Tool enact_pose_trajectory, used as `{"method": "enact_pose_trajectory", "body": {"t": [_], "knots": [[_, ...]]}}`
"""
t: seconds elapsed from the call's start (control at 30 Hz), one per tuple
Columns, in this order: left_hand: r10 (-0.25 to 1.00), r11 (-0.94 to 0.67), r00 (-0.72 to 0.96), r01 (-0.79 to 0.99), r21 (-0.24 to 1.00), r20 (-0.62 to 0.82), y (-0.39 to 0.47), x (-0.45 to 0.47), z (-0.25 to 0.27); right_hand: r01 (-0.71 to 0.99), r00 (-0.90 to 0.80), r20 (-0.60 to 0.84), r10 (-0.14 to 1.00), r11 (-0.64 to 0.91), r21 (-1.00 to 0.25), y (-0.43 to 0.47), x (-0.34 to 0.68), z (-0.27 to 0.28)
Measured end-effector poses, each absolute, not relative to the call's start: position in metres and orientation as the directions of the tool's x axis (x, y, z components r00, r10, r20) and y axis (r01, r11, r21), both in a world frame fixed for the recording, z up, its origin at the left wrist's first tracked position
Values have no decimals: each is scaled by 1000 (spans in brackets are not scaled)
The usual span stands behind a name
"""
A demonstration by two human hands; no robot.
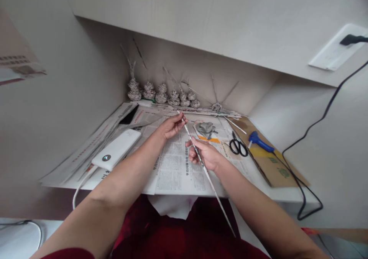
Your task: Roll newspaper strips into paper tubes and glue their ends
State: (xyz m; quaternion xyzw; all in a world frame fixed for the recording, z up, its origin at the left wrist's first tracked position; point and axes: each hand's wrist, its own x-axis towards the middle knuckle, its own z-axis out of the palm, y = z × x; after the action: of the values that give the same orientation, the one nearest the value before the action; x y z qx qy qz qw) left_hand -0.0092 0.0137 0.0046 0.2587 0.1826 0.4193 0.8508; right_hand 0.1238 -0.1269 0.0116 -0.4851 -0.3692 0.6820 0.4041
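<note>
A long thin rolled-paper stick [211, 184] runs slantwise from above the newspaper down past the table edge to my lap. Near its upper tip, my left hand [174, 125] pinches it between thumb and fingers. My right hand [204, 153] is closed around it lower down, thumb on top and fingers curled beneath. Under both hands lies a spread newspaper [172, 167]. Just beyond my right hand is a crumpled grey cloth or glove [205, 128], and to its right lie black-handled scissors [238, 147].
Several woven gourd shapes [161, 94] line the back wall, with loose paper sticks [198, 111] before them. A blue glue gun [260, 142] rests on flat cardboard [276, 171] at right, its black cable [309, 127] rising to a socket. A white power bank [116, 149] lies at left.
</note>
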Motion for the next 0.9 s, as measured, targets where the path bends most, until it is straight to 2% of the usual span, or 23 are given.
{"method": "enact_pose_trajectory", "body": {"t": [0.1,0.27,0.33,0.57,0.63,0.7,0.8,0.87,0.9], "knots": [[818,507,563,-611,608,-117,14,-9,5,-148,-141,-333,932,-352,-924,-125,123,12],[853,489,503,-675,553,-140,20,-13,6,-186,-247,-411,877,-459,-869,-144,136,12],[863,483,484,-699,527,-148,23,-14,6,-171,-234,-431,871,-473,-864,-155,142,10],[859,480,494,-685,548,-134,22,-14,5,-67,-131,-363,923,-373,-925,-174,140,0],[861,480,488,-692,539,-140,23,-15,5,21,-132,-348,928,-348,-937,-178,139,0],[868,473,475,-705,528,-143,24,-16,5,206,-87,-300,950,-277,-939,-183,142,1],[877,460,459,-713,528,-143,26,-16,4,563,54,-73,996,-91,-822,-191,148,4],[878,458,458,-714,530,-141,26,-16,5,662,99,47,994,-31,-748,-195,150,5],[875,461,463,-713,528,-139,25,-16,5,646,104,32,994,-43,-762,-196,150,4]]}}
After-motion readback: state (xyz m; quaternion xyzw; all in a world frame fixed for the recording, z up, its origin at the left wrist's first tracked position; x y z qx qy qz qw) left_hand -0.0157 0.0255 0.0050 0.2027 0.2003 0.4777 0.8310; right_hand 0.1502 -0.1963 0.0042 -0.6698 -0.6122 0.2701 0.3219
